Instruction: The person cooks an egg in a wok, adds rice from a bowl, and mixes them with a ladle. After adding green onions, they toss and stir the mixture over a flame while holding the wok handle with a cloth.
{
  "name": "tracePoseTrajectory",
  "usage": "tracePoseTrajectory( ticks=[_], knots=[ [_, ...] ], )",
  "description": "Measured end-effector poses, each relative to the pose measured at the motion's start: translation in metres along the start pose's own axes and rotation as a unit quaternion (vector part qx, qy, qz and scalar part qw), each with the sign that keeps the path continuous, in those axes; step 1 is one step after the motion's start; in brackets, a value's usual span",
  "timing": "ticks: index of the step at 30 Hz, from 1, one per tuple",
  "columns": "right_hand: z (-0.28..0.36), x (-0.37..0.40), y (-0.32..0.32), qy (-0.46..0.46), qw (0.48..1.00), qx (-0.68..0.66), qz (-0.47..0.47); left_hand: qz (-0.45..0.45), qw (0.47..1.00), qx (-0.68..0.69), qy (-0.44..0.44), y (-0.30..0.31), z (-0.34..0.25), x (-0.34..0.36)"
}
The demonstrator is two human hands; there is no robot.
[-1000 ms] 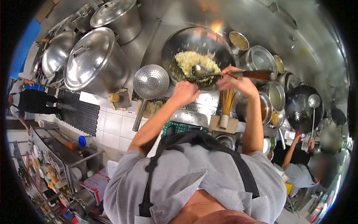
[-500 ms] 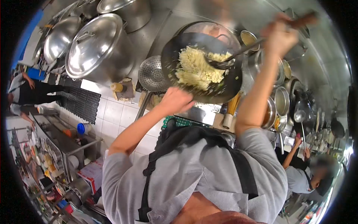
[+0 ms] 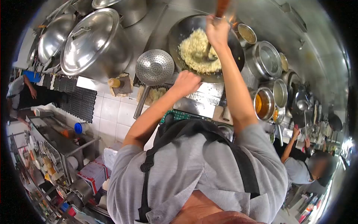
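A dark wok (image 3: 176,35) sits on the stove, holding a heap of pale yellow fried rice (image 3: 192,46). My left hand (image 3: 188,83) is closed at the wok's near rim; the part it grips is hidden under the fingers. Over the wok, my right hand (image 3: 218,31) is wrapped around a ladle, whose wooden handle (image 3: 223,8) sticks up past the fist. The ladle's dark bowl rests in the rice, partly hidden by my right forearm. A perforated strainer (image 3: 154,68) lies to the left of the wok, its handle pointing toward me.
Large lidded steel pots (image 3: 91,44) stand at the left. On the right are several metal containers, one with orange liquid (image 3: 263,104), and a small pot (image 3: 247,34). A co-worker (image 3: 305,168) is at the right; another person (image 3: 22,89) stands far left.
My right hand has swung left and over the wok, and the ladle now stands steeper. The rice, tossed and blurred before, lies settled in a heap. My left hand has shifted slightly right and up.
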State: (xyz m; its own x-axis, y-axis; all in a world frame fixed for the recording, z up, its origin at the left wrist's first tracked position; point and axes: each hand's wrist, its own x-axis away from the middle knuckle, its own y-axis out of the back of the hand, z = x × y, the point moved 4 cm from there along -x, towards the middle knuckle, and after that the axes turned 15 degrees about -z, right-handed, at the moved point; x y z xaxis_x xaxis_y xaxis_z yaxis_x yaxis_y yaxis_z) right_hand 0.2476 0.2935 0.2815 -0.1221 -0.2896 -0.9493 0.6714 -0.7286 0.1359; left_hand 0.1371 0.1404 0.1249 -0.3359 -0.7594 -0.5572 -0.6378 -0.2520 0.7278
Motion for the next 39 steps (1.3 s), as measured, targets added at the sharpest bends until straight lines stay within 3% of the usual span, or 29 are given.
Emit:
tracePoseTrajectory(
  ticks=[1,3,5,7,8,9,11,14,17,19,22,25,26,29,30,33,34,35,37,39],
  knots=[
    [-0.019,0.004,-0.011,0.050,0.996,0.055,0.053,0.037,0.999,-0.021,0.011,-0.021,0.002,0.028],
    [-0.055,-0.041,-0.012,-0.216,0.943,-0.068,0.243,0.070,0.996,-0.015,0.044,-0.021,0.012,0.072],
    [-0.006,-0.107,0.044,-0.393,0.888,-0.167,0.169,0.067,0.997,0.018,0.041,0.012,-0.012,0.093],
    [0.019,-0.141,0.081,-0.265,0.957,-0.116,-0.035,0.109,0.991,0.031,0.070,0.048,-0.034,0.085],
    [0.020,-0.129,0.083,-0.260,0.953,-0.152,-0.024,0.029,0.999,0.014,0.017,0.060,-0.045,0.062],
    [0.018,-0.113,0.087,-0.253,0.949,-0.188,-0.017,0.012,0.999,0.031,0.005,0.065,-0.050,0.033],
    [0.013,-0.062,0.066,-0.237,0.966,-0.102,-0.026,-0.023,0.997,0.078,0.001,0.034,-0.031,-0.003],
    [-0.056,0.028,-0.033,-0.253,0.944,-0.087,0.191,-0.021,1.000,0.018,0.011,-0.025,-0.006,0.036],
    [-0.051,-0.061,0.009,-0.246,0.928,-0.052,0.274,0.058,0.996,0.033,0.057,-0.005,-0.010,0.094],
    [-0.006,-0.101,0.048,-0.374,0.905,-0.122,0.159,0.040,0.997,0.035,0.053,0.031,-0.034,0.076],
    [0.007,-0.073,0.065,-0.234,0.949,-0.212,0.003,-0.025,0.998,0.045,0.022,0.056,-0.055,0.016],
    [0.003,0.014,0.002,-0.177,0.976,-0.093,0.083,-0.073,0.996,0.038,0.027,-0.006,-0.022,-0.007],
    [-0.017,0.033,-0.022,-0.119,0.980,-0.031,0.158,-0.044,0.998,0.030,0.026,-0.022,-0.021,0.013],
    [-0.050,-0.034,-0.010,-0.229,0.935,-0.036,0.267,0.017,0.998,0.034,0.053,-0.012,-0.018,0.069],
    [-0.058,-0.052,0.007,-0.241,0.937,-0.091,0.234,0.111,0.990,0.016,0.081,-0.002,-0.021,0.086],
    [-0.050,-0.077,0.039,-0.322,0.903,-0.272,0.082,0.092,0.992,0.024,0.078,0.062,-0.056,0.047],
    [-0.029,-0.074,0.048,-0.247,0.943,-0.223,0.017,0.002,0.999,0.034,0.036,0.072,-0.063,0.021],
    [-0.033,-0.052,0.047,-0.206,0.971,-0.117,0.019,-0.030,0.997,0.065,0.016,0.067,-0.059,-0.005],
    [-0.020,-0.010,0.018,-0.193,0.978,-0.082,0.012,-0.059,0.995,0.076,0.015,0.026,-0.038,-0.033],
    [-0.038,0.025,-0.020,-0.237,0.962,-0.090,0.103,-0.013,0.999,0.015,0.036,-0.029,-0.018,0.007]
  ],
)
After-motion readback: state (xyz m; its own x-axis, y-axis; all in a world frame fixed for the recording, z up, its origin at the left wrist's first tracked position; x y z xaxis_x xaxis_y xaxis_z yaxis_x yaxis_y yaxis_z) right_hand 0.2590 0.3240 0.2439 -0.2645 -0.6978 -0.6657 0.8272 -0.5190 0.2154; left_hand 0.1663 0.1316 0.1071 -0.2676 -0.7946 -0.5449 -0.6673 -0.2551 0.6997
